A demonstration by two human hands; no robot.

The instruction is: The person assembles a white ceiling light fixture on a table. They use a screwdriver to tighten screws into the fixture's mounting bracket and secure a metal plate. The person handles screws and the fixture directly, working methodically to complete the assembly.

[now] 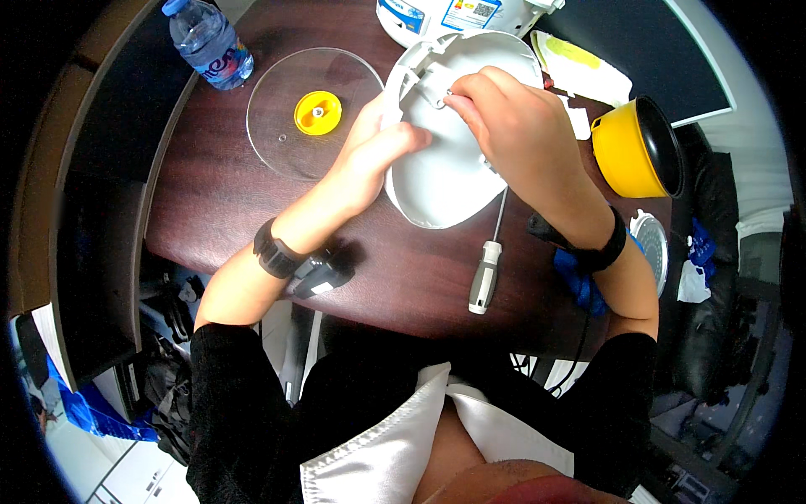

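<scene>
A white plastic cover (437, 189), hollow side up, is tilted over the middle of the table. My left hand (369, 160) grips its left edge, with the thumb lying over the inside. My right hand (514, 118) is above the cover's inner face, thumb and forefinger pinched near a small bracket (438, 102). Whatever sits between those fingertips is too small to make out. Just below the cover lies a screwdriver (484, 277) with a grey and white handle, its shaft partly hidden under the cover.
Left of the cover lies a glass lid (273, 92) with a yellow knob (318, 113); a water bottle (210, 52) stands beyond it. A white appliance body (453, 18) is at the back. To the right are papers (588, 74), a yellow pot (621, 155) and a round metal-rimmed part (653, 244).
</scene>
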